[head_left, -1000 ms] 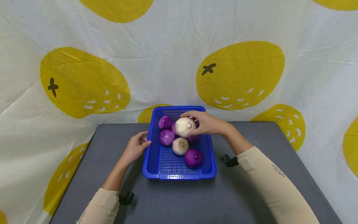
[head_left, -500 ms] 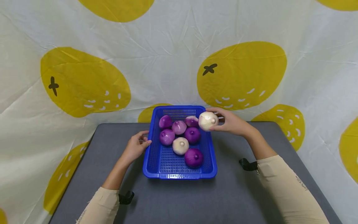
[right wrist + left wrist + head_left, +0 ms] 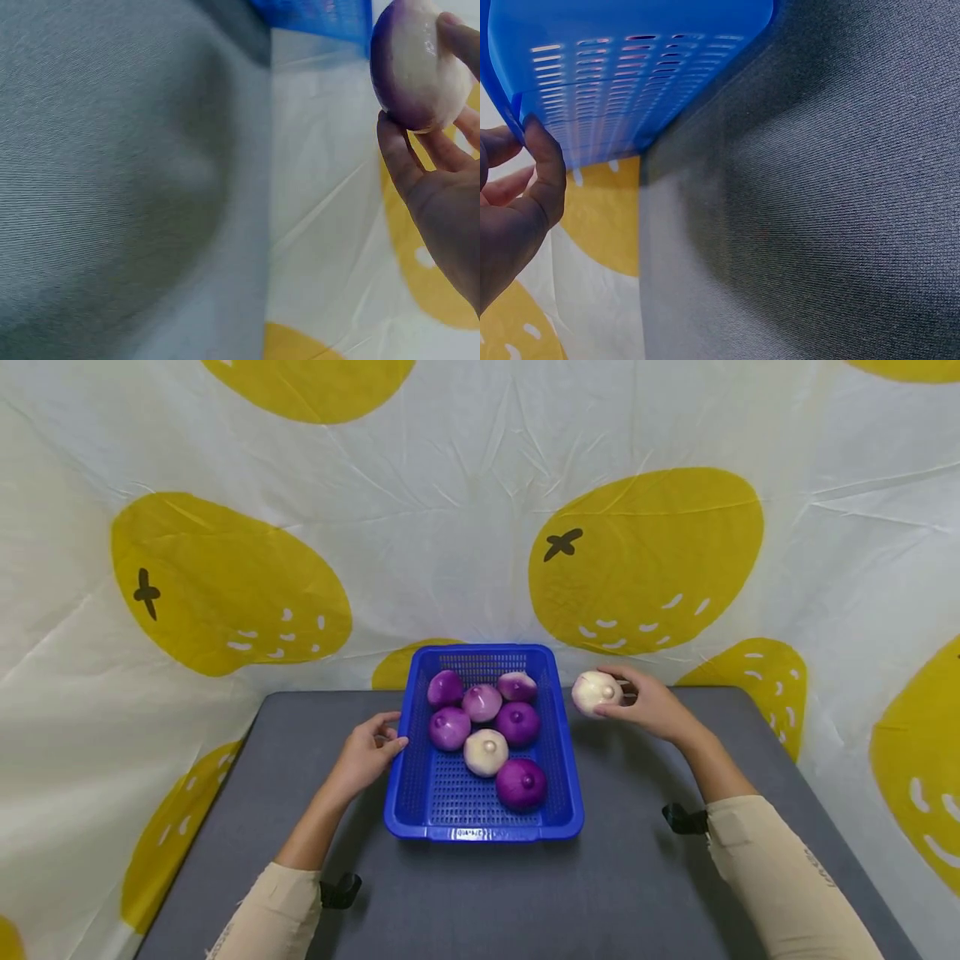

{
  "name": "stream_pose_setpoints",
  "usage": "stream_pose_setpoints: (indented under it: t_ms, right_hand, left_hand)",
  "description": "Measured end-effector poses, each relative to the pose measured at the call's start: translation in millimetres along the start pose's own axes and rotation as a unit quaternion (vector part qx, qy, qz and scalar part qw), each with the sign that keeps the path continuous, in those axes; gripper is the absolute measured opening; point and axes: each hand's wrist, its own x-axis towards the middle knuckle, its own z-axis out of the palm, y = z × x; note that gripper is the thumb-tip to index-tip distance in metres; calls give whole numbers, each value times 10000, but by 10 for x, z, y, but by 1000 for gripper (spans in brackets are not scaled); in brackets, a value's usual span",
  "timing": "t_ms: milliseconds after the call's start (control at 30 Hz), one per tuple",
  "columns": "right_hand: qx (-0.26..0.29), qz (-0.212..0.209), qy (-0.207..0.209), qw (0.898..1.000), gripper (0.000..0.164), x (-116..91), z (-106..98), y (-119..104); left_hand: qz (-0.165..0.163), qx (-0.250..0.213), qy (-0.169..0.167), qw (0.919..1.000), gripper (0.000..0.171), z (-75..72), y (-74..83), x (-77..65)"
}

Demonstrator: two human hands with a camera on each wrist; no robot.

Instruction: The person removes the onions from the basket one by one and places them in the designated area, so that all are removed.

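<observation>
A blue plastic basket (image 3: 411, 827) stands on the grey table, with several purple onions (image 3: 522, 784) and a white onion (image 3: 486, 752) inside. My left hand (image 3: 365, 755) pinches the basket's left rim between thumb and fingers; the left wrist view shows the thumb (image 3: 546, 161) against the slotted wall. To the right of the basket, my right hand (image 3: 651, 700) grips a white onion (image 3: 597, 693) above the far part of the table. In the right wrist view this onion (image 3: 416, 71) shows a purple side, and fingers and thumb spread around it.
The grey table (image 3: 480, 902) reaches out on both sides of the basket. Behind it hangs a white cloth (image 3: 442, 527) printed with yellow fruit, close to the basket's far rim. Black straps (image 3: 684, 818) sit at both sleeve cuffs.
My right hand has carried the white onion from over the basket, across its right rim, out to the right. My left hand has stayed on the left rim.
</observation>
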Motion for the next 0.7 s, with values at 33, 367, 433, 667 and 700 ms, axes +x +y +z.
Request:
stream_pose_setpoints:
  t_ms: [33,367,433,667,700]
  right_hand:
    - [11,85,49,10000,74,-5,4,47]
    - [-470,1071,611,9913,84,18,236,389]
    - [-600,1154,706,9890,84,46,289,420]
    - [-769,1269,960,9843,76,163,464,480]
    - [-778,1300,980,9836,75,180,485,483]
  left_hand:
    - [0,0,1,10000,45,3,0,-1]
    - [4,104,83,9999,44,3,35,-48]
    - [-13,85,81,9999,44,5,41,-49]
    - [-30,183,70,9998,45,8,48,-47]
    - [-26,185,81,9998,45,9,50,-46]
